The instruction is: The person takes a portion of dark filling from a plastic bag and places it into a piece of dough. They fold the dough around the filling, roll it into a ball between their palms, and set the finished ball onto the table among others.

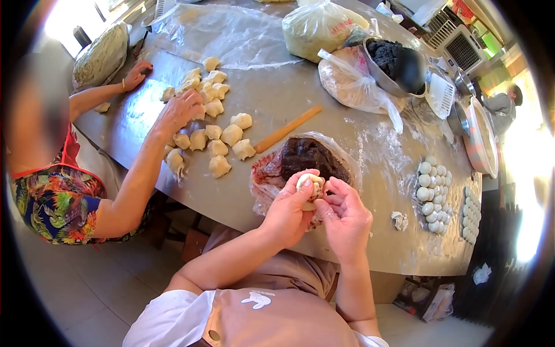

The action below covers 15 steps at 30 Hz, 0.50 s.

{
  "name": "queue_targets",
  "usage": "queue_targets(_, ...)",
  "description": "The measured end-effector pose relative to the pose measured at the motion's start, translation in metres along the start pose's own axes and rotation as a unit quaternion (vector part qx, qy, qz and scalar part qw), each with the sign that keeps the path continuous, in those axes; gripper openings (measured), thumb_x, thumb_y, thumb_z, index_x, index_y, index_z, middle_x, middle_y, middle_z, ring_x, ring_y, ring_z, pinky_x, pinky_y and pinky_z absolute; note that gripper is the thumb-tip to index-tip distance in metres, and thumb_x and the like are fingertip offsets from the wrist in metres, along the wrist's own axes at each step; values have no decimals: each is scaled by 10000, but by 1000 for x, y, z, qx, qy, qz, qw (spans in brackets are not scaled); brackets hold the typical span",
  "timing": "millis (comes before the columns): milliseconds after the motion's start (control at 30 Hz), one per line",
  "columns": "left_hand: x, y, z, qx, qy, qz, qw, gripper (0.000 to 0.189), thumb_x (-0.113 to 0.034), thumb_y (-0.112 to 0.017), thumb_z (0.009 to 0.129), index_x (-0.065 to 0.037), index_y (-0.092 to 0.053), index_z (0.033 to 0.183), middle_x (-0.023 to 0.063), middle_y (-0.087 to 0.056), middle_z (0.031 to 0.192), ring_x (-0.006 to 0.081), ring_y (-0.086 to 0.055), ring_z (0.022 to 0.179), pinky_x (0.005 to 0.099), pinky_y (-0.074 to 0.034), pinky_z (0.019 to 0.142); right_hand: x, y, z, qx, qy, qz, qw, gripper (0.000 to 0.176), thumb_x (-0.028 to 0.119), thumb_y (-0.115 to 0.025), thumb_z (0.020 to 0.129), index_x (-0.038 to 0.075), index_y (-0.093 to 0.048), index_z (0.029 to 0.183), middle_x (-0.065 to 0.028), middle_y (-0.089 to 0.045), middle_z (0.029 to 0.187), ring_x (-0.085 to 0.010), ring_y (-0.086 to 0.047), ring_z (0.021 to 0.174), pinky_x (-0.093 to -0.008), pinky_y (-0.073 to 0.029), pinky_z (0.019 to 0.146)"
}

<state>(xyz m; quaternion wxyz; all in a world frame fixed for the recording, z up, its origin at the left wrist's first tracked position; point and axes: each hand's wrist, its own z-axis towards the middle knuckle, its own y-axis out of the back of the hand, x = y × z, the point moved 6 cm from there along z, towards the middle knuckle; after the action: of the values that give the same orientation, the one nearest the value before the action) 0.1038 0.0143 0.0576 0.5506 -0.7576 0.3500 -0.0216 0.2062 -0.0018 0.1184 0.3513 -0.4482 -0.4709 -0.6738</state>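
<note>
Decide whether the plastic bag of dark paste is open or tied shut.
Open: the plastic bag lies spread on the table, dark paste heaped bare, behind the dough piece held by left hand and right hand.

Matt floured table [300, 98], wooden rolling pin [287, 129], glossy metal bowl [381, 78], crinkled plastic bags [231, 34].

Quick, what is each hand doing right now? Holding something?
Left hand: closed, cupping the dough ball.
Right hand: closed, fingers pinching the same dough ball.
</note>
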Motion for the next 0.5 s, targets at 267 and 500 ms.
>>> queue_targets(267,6,-2,-1,38,-5,6,999,287,-220,-384,1013,-99,-440,1267,41,-535,1130,135,-519,1034,293,-425,926,21,-3,1,57,89,-190,976,304,46,-753,722,52,-641,1004,-91,-603,832,-210,-621,665,-302,-526,594)
queue_targets(500,11,3,0,39,11,28,999,260,-185,-421,1004,-115,-443,1253,30,-529,1148,132,-518,1060,278,-441,901,25,-6,0,37,146,-243,958,134,-27,-679,780,25,-613,885,-104,-620,769,-205,-632,636,-293,-509,582)
